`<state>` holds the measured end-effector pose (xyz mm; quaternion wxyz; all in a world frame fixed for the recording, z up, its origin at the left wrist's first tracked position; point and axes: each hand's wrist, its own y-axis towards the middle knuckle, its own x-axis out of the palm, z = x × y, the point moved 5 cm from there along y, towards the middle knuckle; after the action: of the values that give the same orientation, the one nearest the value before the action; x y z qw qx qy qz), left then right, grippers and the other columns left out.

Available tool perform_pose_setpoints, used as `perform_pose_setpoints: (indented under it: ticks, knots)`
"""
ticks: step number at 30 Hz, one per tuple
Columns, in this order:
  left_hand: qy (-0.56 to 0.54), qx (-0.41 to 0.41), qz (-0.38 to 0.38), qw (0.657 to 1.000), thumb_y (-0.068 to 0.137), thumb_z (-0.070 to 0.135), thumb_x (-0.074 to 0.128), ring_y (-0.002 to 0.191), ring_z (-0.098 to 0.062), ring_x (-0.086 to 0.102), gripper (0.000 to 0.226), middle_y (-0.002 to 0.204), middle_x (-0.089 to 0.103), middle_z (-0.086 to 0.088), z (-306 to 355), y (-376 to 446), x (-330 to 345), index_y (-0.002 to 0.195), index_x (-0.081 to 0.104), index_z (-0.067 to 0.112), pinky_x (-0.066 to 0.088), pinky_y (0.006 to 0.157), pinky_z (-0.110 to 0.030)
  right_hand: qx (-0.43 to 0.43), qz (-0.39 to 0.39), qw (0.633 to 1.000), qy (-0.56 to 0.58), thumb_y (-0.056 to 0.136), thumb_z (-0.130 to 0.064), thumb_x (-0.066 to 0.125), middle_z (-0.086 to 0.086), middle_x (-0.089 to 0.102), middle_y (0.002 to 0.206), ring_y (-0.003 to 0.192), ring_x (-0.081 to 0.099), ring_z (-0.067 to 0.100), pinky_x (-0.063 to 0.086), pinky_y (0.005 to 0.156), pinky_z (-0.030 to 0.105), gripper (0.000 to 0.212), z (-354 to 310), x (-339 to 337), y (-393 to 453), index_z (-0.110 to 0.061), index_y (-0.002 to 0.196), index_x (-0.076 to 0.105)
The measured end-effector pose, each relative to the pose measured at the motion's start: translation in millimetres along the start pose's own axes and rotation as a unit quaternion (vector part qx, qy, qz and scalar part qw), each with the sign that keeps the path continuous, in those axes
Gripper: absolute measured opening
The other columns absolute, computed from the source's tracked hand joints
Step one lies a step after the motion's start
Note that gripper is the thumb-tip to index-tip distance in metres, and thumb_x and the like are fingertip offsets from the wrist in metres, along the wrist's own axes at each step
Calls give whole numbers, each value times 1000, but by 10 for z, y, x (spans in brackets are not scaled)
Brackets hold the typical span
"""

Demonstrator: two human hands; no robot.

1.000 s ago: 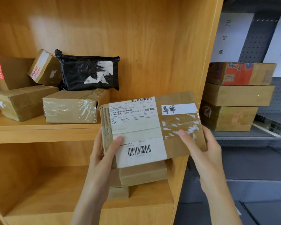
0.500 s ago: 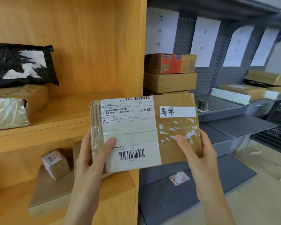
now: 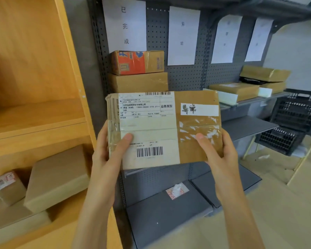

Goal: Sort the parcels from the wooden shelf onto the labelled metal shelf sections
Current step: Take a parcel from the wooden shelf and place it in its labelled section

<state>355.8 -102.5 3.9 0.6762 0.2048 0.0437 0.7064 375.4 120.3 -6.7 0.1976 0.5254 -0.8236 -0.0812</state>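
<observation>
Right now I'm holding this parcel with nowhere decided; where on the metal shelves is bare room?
Bare: the grey shelf right of the held parcel. Crowded: the stacked boxes under the leftmost sign, and the far-right parcels.

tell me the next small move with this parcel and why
Probably carry the parcel right and up toward the bay under the second sign. Both hands, left hand and right hand, grip it, and its handwritten tag seems to match that sign, though the sign is blurry. That bay looks free.
</observation>
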Motion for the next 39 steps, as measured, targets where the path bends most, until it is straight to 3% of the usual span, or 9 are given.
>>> perform_pose_setpoints:
  ticks: [2, 3, 9, 14, 19, 24, 29, 35, 39]
  knots:
    - [-10, 8, -3, 1000, 76, 32, 61, 102, -2, 65, 63, 116, 67, 18, -114, -18, 327, 136, 45, 38, 53, 69, -15, 0, -3, 1000, -5, 76, -35, 70, -14, 69, 108, 97, 66, 4, 54, 71, 17, 48, 1, -315, 169, -30, 122, 57]
    - [-10, 10, -7, 1000, 76, 32, 61, 102, -2, 65, 63, 115, 67, 18, -163, -23, 481, 136, 44, 38, 53, 70, -14, 0, -3, 1000, -8, 79, -32, 70, -13, 69, 109, 98, 66, 5, 54, 72, 18, 45, 4, -458, 250, -30, 122, 57]
    - [-1, 7, -17, 1000, 75, 34, 61, 106, -6, 64, 65, 120, 65, 14, -374, 125, 1186, 137, 42, 37, 56, 79, -21, 3, -1, 1000, -8, 79, -33, 70, -8, 66, 117, 102, 65, 8, 54, 75, 21, 44, 67, -1036, 730, -30, 121, 58]
    - [16, 4, -20, 1000, 74, 34, 62, 110, -7, 62, 68, 120, 65, 16, -589, 471, 1653, 138, 41, 38, 48, 98, -38, 5, 8, 1000, 0, 75, -37, 69, -10, 68, 112, 102, 65, 8, 54, 79, 25, 48, 210, -1318, 1198, -30, 121, 57]
    - [-5, -7, -35, 999, 74, 35, 65, 116, -4, 58, 69, 123, 63, 19, -987, 1001, 2143, 138, 41, 41, 40, 106, -37, -5, 26, 999, -22, 84, -28, 67, -11, 70, 108, 100, 66, 8, 52, 85, 30, 39, 430, -1589, 1824, -27, 122, 57]
    - [-35, -16, -58, 998, 71, 39, 65, 115, 0, 57, 68, 123, 62, 22, -1367, 1675, 2722, 136, 43, 43, 40, 105, -33, -19, 50, 997, -62, 87, -24, 64, -15, 71, 101, 94, 68, 5, 56, 78, 22, 32, 531, -1836, 2627, -27, 118, 58]
    - [-46, -5, -90, 995, 73, 37, 63, 112, 6, 56, 65, 121, 62, 25, -1621, 2306, 3224, 135, 43, 41, 44, 93, -22, -27, 71, 993, -85, 86, -27, 65, -12, 70, 107, 100, 66, 8, 52, 88, 33, 34, 628, -1997, 3377, -27, 120, 58]
    - [-23, -3, -84, 996, 73, 39, 63, 113, 3, 57, 66, 122, 61, 24, -1932, 2849, 3431, 135, 42, 43, 45, 96, -28, -1, 57, 996, -74, 86, -27, 65, -12, 70, 107, 101, 66, 9, 50, 93, 35, 30, 978, -1996, 4007, -31, 116, 59]
    - [-7, -1, -59, 998, 72, 37, 63, 112, 3, 58, 66, 120, 62, 23, -2113, 3124, 3505, 134, 42, 42, 51, 90, -20, 4, 30, 998, -58, 86, -26, 66, -11, 70, 109, 102, 65, 7, 50, 90, 29, 33, 1214, -1952, 4398, -29, 118, 59]
